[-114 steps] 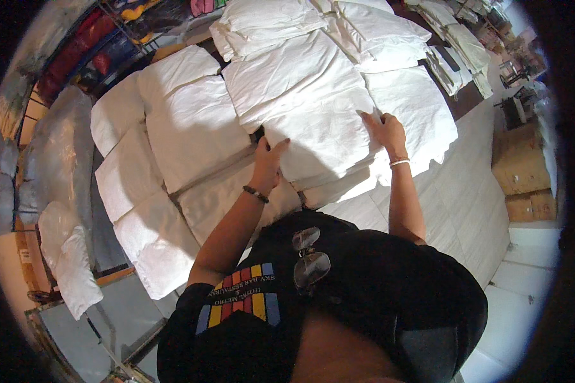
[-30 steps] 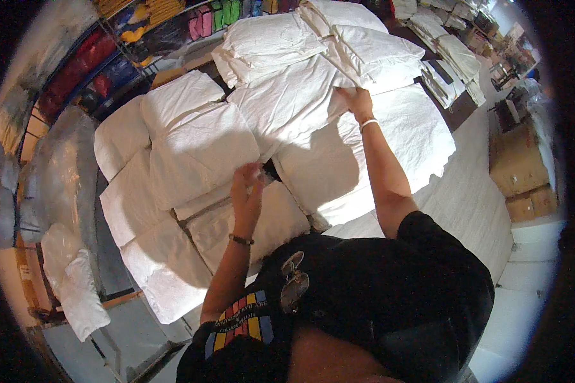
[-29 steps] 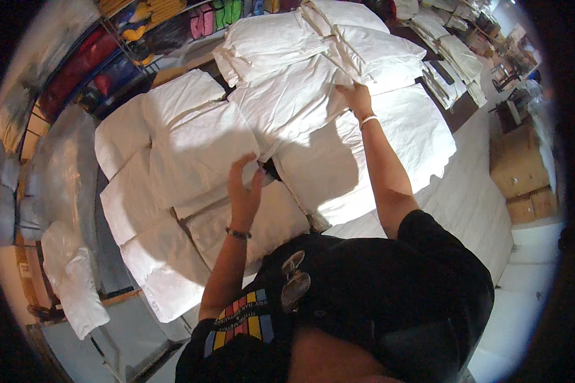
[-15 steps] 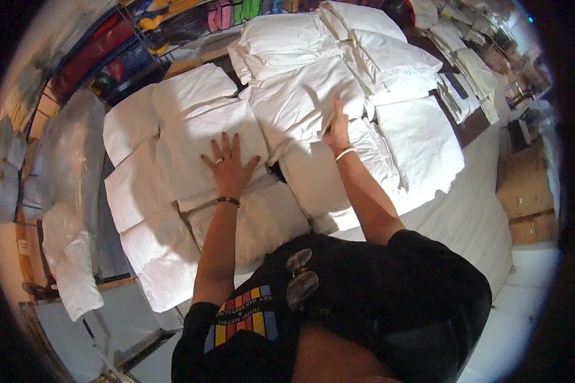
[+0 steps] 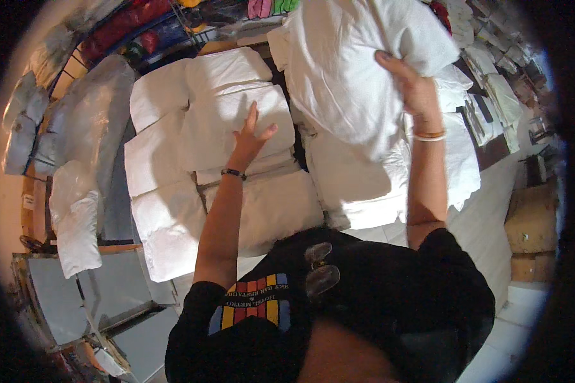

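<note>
My right hand (image 5: pixel 416 92) grips the right side of a thick folded white linen (image 5: pixel 345 70), thumb on top and the other fingers hidden beneath it. The linen is raised and tilted at the upper middle, over other white piles. My left hand (image 5: pixel 252 137) has its fingers spread and holds nothing. It is over a stack of folded white linen (image 5: pixel 198 137) on the left; I cannot tell whether it touches the cloth. Below the raised linen, another folded white piece (image 5: pixel 351 169) lies partly in shadow.
Shelves with coloured bundles (image 5: pixel 124 29) run along the far left. Plastic-wrapped white packs (image 5: pixel 76 220) stand left of the stacks. Grey panels (image 5: pixel 115 287) lie at the lower left. Cardboard boxes (image 5: pixel 531 223) stand at the right, beyond the pale floor (image 5: pixel 476 210).
My right hand has taken hold of a folded white linen and lifted it from the middle pile. My left hand has come up off its flat press on the left stack.
</note>
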Demonstrator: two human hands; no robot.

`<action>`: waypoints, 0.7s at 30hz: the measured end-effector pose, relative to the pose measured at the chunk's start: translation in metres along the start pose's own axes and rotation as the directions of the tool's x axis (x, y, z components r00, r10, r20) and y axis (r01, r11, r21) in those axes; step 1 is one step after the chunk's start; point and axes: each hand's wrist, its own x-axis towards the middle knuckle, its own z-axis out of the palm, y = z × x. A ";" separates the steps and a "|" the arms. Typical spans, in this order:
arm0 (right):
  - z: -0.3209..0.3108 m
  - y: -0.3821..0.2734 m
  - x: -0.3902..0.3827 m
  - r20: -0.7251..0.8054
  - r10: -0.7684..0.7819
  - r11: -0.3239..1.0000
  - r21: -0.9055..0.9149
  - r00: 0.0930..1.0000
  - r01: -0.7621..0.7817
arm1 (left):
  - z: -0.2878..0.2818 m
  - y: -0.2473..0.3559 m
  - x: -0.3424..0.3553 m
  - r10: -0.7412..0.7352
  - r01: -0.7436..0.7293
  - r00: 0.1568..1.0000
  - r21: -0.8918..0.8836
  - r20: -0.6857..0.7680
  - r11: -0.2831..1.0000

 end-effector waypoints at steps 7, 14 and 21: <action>-0.024 -0.055 0.023 0.386 0.188 0.841 0.413 0.903 -0.351 | -0.003 0.059 -0.044 0.320 -0.068 0.929 -0.766 0.184 0.639; 0.040 -0.009 -0.004 0.423 0.406 0.847 0.158 0.810 -0.507 | 0.007 0.108 -0.105 -0.127 0.347 0.857 -0.376 0.500 0.859; 0.054 0.084 -0.089 0.121 0.447 0.876 -0.261 0.887 -0.406 | -0.077 0.095 -0.066 0.361 -0.366 0.931 0.164 0.059 0.916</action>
